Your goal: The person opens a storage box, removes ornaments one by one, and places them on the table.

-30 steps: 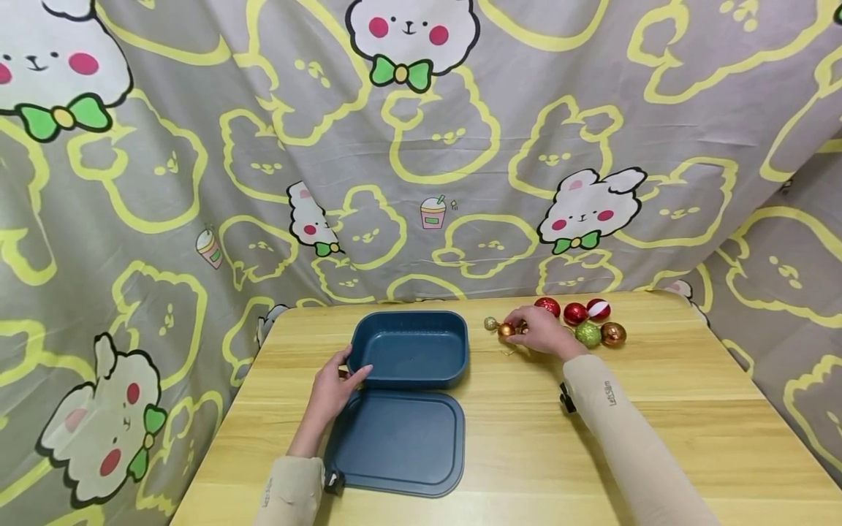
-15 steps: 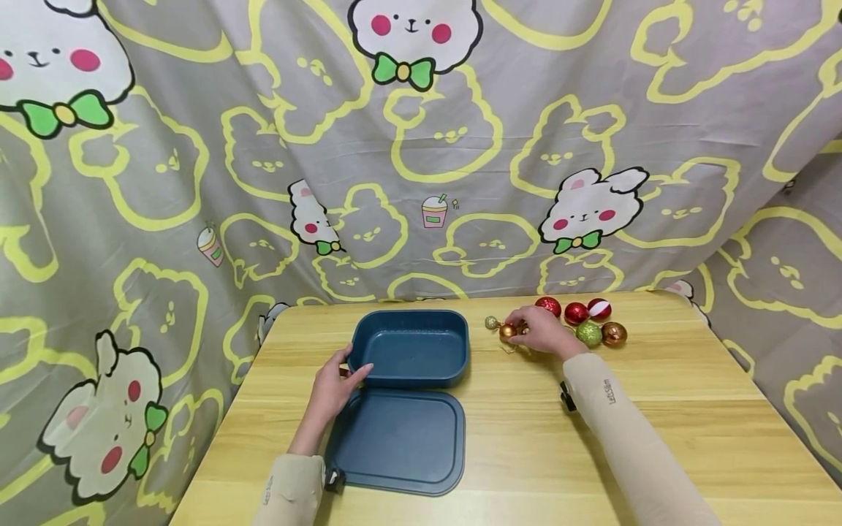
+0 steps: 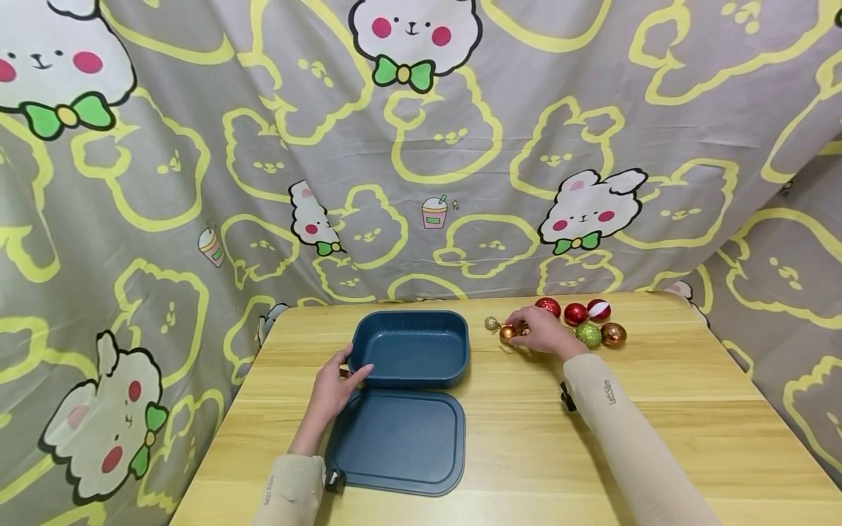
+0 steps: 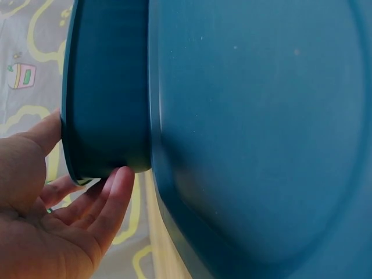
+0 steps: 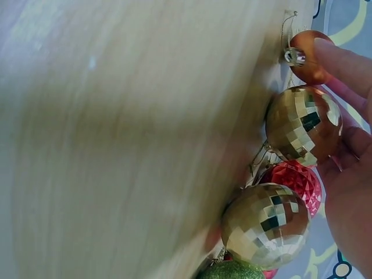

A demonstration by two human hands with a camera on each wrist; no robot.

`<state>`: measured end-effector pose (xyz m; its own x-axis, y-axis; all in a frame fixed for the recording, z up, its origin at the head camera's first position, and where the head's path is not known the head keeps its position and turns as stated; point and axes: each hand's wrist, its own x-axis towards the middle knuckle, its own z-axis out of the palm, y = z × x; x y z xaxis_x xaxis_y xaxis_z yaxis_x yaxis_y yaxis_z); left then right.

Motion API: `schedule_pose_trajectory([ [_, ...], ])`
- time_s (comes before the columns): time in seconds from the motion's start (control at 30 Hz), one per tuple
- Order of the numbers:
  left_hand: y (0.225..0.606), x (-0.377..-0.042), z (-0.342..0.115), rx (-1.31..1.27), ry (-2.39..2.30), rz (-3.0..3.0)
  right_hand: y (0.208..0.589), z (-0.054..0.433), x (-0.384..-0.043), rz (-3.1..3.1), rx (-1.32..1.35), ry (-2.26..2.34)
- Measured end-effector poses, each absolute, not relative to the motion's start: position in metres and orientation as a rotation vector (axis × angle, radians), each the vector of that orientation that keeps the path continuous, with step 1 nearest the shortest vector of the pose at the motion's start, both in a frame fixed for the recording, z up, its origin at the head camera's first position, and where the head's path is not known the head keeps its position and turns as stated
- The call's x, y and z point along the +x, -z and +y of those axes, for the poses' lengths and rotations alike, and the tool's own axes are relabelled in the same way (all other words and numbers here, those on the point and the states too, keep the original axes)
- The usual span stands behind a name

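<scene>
My left hand (image 3: 334,383) holds the left front corner of a dark blue rectangular box (image 3: 411,359). In the left wrist view, the thumb lies at the rim of the box (image 4: 107,87) and the other fingers reach round its corner. To the right, my right hand (image 3: 542,330) pinches a small shiny copper Christmas bauble (image 3: 507,334) low over the table. The right wrist view shows thumb and finger on this bauble (image 5: 306,71), its silvery cap facing left. Two mirror-tiled gold baubles (image 5: 305,125) and a faceted red bauble (image 5: 296,181) sit beside that hand.
A flat blue lid (image 3: 397,442) lies in front of the box on the wooden table (image 3: 546,467). Left of the right hand is a small glittery gold bauble (image 3: 491,323). Several more stand behind and right of it, including a green one (image 3: 588,334) and a striped one (image 3: 598,310).
</scene>
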<state>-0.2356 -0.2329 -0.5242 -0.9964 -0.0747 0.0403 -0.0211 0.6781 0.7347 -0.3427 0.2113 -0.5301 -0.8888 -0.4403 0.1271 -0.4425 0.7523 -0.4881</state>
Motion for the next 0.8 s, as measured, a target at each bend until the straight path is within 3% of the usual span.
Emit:
schedule_pose_trajectory([
  [0.57,0.524,-0.236,-0.234,0.04,1.129,-2.873,0.515,0.216,-0.331,-2.817,0.824,-0.794],
  [0.8,0.512,-0.234,-0.24,-0.046,0.885,-2.909,0.498,0.221,-0.311,-2.827,0.732,-0.689],
])
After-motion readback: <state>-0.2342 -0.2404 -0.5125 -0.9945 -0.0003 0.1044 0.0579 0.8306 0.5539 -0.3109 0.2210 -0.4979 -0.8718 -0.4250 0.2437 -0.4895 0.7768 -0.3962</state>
